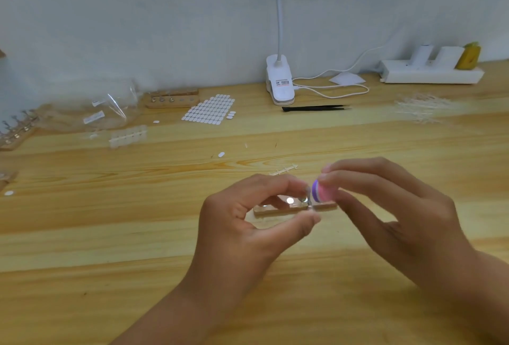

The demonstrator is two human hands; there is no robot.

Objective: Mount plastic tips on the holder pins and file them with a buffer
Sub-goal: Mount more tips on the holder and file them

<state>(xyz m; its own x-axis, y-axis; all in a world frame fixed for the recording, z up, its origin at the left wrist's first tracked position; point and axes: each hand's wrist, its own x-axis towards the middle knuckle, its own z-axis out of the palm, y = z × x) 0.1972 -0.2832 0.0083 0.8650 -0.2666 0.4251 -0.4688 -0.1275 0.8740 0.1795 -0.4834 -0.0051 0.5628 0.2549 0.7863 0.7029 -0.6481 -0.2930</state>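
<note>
Your right hand (399, 207) pinches a pink-and-purple buffer (321, 191) in curled fingertips, its edge against a pin (308, 201) on the wooden holder (278, 208). Your left hand (248, 220) curls forefinger and thumb round that pin; any tip on it is too blurred to tell. The holder lies on the counter (137, 248) between both hands. Farther back lie black tweezers (314, 108), a sheet of white pads (209, 110), a clip lamp (279, 83), a second holder (172, 99) and a power strip (429, 74).
</note>
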